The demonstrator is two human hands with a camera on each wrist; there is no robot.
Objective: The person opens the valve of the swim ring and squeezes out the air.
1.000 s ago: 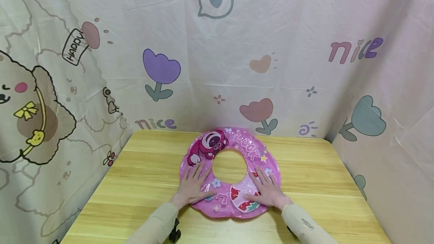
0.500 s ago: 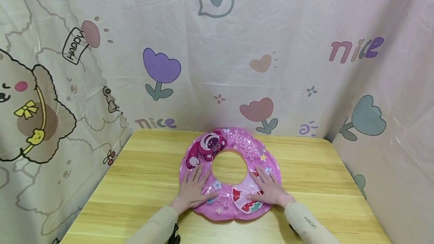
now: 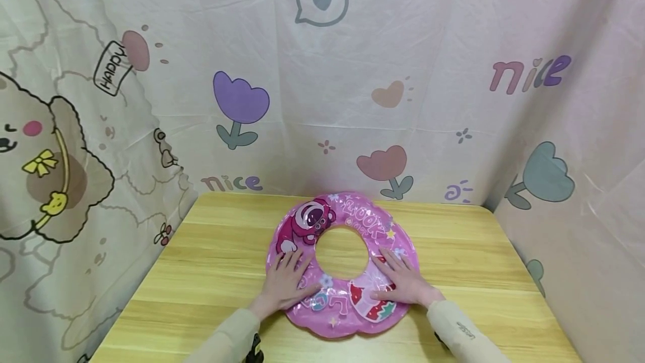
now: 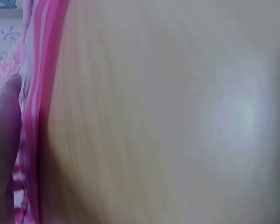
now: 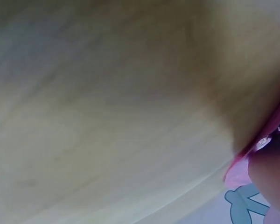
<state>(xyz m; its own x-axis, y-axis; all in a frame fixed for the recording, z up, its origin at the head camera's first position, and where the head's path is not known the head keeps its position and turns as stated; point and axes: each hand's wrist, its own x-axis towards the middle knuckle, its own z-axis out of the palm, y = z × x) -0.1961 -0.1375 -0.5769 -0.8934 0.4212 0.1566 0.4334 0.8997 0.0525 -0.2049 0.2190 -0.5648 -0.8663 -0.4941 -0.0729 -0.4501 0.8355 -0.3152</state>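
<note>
A pink inflatable swim ring (image 3: 337,318), printed with a bear, lettering and a watermelon-like slice, lies flat on the wooden table. My left hand (image 3: 286,282) rests on its near left side, fingers spread and straight. On the near right side, my right hand (image 3: 403,282) presses down with its fingers also extended. In the left wrist view the ring's pink edge (image 4: 49,56) runs beside part of the left hand (image 4: 4,135). The right wrist view catches only a bit of the ring (image 5: 238,173) next to the right hand (image 5: 273,177).
The light wooden table (image 3: 201,262) reaches back to a cloth backdrop (image 3: 322,71) printed with flowers and words. Similar cloth (image 3: 594,195) hangs along the right side, and another printed cloth (image 3: 65,273) along the left. Black straps (image 3: 256,349) show under the left sleeve.
The ring has slid slightly toward me and turned a little counterclockwise, its near edge now lower in the head view. The right hand has shifted slightly right; both hands stay on the ring.
</note>
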